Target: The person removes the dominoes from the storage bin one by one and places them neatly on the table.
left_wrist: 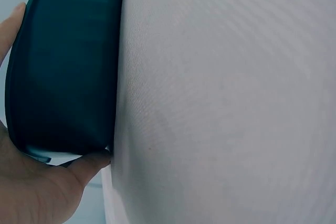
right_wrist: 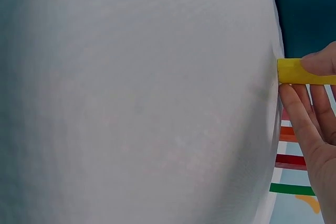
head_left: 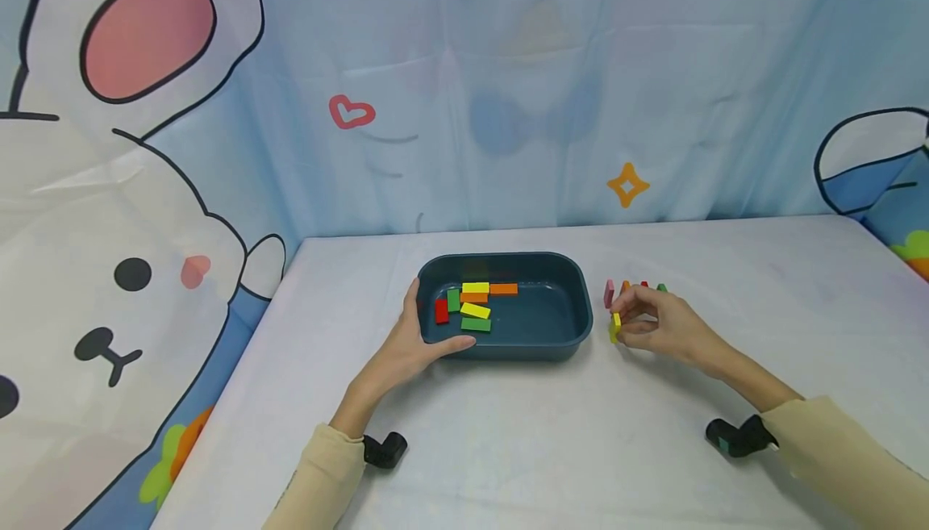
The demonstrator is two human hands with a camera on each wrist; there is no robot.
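Note:
My left hand [head_left: 408, 346] holds the left end of a dark teal rectangular bin [head_left: 540, 351], its thumb along the near rim. In the left wrist view the hand spans the corner of the bin [left_wrist: 65, 77]. To the right of the bin, my right hand [head_left: 664, 327] pinches a yellow block [head_left: 614, 328] between thumb and fingers. The right wrist view shows this yellow block [right_wrist: 291, 72] upright, its lower end at the tabletop. Behind that hand stand a pink block [head_left: 609, 294] and orange, red and green blocks, partly hidden.
Inside the bin lie several loose blocks, among them a red block [head_left: 441, 310], a yellow block [head_left: 475, 310] and a green block [head_left: 476, 325]. A white cloth covers the table [head_left: 522, 441]. A printed curtain [head_left: 464, 110] hangs behind its far edge.

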